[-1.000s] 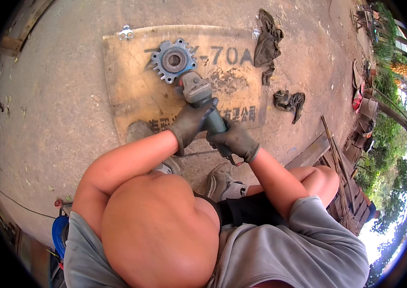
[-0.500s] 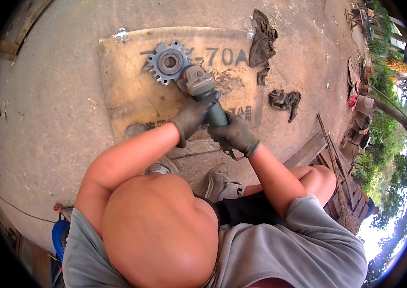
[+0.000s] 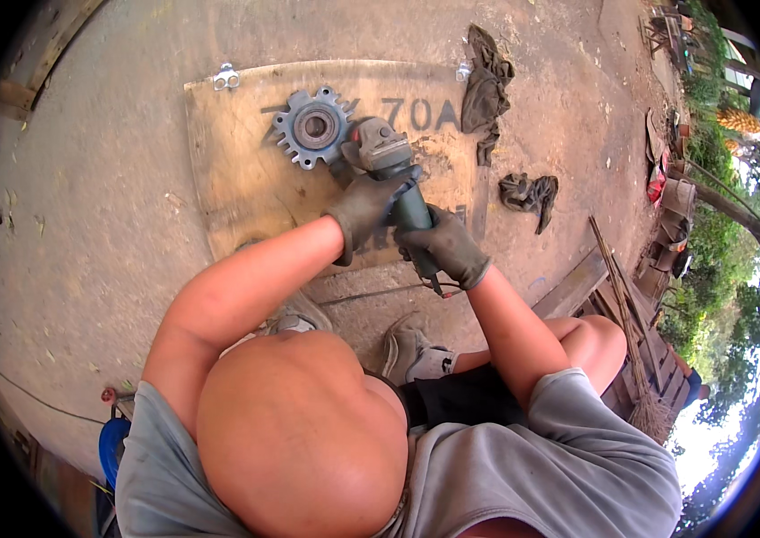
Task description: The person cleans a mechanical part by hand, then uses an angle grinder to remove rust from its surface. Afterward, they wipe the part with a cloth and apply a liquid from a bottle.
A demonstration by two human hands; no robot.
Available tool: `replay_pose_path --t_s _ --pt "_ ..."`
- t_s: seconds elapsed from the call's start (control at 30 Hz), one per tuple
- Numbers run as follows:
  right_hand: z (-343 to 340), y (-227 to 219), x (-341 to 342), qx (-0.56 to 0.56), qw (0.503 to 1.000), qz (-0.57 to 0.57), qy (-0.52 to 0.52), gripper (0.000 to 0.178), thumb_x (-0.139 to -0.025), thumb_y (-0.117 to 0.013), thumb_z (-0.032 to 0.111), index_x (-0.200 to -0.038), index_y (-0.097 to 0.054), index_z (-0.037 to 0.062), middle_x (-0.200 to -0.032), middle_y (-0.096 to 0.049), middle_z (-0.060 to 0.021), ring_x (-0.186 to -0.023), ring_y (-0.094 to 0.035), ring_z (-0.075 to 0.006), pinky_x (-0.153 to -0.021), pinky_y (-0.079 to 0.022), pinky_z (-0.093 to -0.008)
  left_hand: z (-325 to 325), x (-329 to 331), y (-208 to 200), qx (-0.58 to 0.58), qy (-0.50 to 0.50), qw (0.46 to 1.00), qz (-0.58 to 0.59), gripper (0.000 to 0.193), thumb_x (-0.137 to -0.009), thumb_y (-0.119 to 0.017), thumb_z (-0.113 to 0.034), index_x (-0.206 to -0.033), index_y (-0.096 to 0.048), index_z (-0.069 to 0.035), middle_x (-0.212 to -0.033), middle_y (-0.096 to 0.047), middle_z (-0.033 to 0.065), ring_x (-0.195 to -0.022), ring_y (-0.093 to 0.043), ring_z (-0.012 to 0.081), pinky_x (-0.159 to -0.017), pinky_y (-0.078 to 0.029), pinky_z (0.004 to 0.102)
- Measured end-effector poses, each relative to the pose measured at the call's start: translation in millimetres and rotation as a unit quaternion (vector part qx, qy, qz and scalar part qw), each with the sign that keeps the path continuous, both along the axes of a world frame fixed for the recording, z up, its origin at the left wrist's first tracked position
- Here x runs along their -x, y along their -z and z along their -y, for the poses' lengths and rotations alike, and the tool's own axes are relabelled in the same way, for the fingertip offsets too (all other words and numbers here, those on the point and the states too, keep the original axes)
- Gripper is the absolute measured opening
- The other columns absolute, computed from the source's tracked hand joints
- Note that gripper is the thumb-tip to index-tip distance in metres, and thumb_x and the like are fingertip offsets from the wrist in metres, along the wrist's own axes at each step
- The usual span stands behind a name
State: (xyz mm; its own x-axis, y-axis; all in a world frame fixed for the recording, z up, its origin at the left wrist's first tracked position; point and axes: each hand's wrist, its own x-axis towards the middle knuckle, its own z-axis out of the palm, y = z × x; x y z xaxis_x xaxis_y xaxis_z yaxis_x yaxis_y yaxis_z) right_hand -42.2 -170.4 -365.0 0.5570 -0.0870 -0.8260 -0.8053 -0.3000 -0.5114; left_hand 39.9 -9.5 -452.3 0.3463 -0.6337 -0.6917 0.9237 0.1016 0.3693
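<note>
An angle grinder point(image 3: 411, 208) with a green body and grey metal head is in both my hands. My left hand point(image 3: 366, 208), in a dark glove, is closed around it just behind the head. Farther back, my gloved right hand point(image 3: 448, 248) wraps round the rear of the body, where the cord comes out. Just left of the grinder's head lies a grey toothed metal part point(image 3: 315, 128) with a round bore and lugs. It rests on a plywood board point(image 3: 245, 193). Whether the disc touches the part, I cannot tell.
Two small metal brackets, one at the board's far left corner point(image 3: 226, 77), lie on its far edge. Dark crumpled cloths point(image 3: 486, 85) lie at the right. A straw broom point(image 3: 647, 408) leans over wooden slats at the lower right. A cable point(image 3: 43, 400) runs along the left floor.
The grinder's head has shifted slightly to the right, with both my hands still on it. In the picture the board, metal part and near bracket sit a little lower.
</note>
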Motion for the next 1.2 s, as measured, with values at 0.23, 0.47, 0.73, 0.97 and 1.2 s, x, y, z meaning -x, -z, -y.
replay_pose_path --t_s 0.23,0.47,0.73,0.97,1.2 --pt "1.5 -8.8 -13.6 0.025 0.999 -0.008 -0.024 0.053 -0.081 -0.086 0.029 -0.122 -0.073 -0.0023 -0.091 -0.079 -0.0144 -0.078 -0.076 -0.0195 -0.073 -0.061 -0.0356 -0.9 -1.7 0.8 -0.005 -0.011 1.0 -0.002 0.06 -0.095 -0.085 -0.043 -0.131 -0.062 -0.001 -0.117 -0.068 0.011 -0.103 -0.072 0.0238 -0.09 -0.063 0.0418" --pt "-5.2 -11.2 -16.3 0.042 0.998 0.015 -0.043 0.042 -0.084 -0.081 0.021 -0.118 -0.073 -0.0026 -0.089 -0.075 -0.0086 -0.076 -0.07 -0.0151 -0.068 -0.058 -0.0318 -3.5 -5.4 2.9 -0.002 -0.02 1.0 0.0 0.058 -0.096 -0.085 -0.043 -0.132 -0.063 -0.003 -0.116 -0.069 0.0104 -0.102 -0.072 0.0243 -0.089 -0.063 0.0412" --pt "1.9 0.2 -2.2 0.028 0.999 0.01 -0.03 0.054 -0.081 -0.085 0.032 -0.122 -0.072 -0.0013 -0.088 -0.078 -0.0141 -0.077 -0.076 -0.0194 -0.072 -0.062 -0.0358 -2.6 -2.4 1.2 -0.008 0.005 1.0 -0.014 0.056 -0.096 -0.084 -0.045 -0.127 -0.066 -0.002 -0.111 -0.07 0.0089 -0.099 -0.072 0.0224 -0.088 -0.062 0.0391" --pt "-33.9 -32.1 36.5 0.16 0.983 0.085 -0.036 0.073 -0.084 -0.087 0.033 -0.14 -0.06 -0.0062 -0.119 -0.073 -0.0274 -0.103 -0.076 -0.0361 -0.09 -0.062 -0.0442 -0.4 10.1 -22.9 0.039 0.027 0.999 -0.003 0.059 -0.095 -0.085 -0.048 -0.127 -0.066 -0.002 -0.112 -0.07 0.0075 -0.097 -0.071 0.0194 -0.087 -0.061 0.0379" --pt "-43.5 -70.4 81.5 0.226 0.896 0.335 -0.186 0.094 -0.078 -0.095 0.025 -0.153 -0.05 -0.0077 -0.142 -0.061 -0.0347 -0.129 -0.065 -0.0476 -0.108 -0.056 -0.0481 -1.7 8.9 -30.3 0.0 0.076 0.99 0.122 0.058 -0.101 -0.077 -0.05 -0.127 -0.065 0.0 -0.105 -0.076 0.0091 -0.093 -0.072 0.0173 -0.085 -0.06 0.0353"
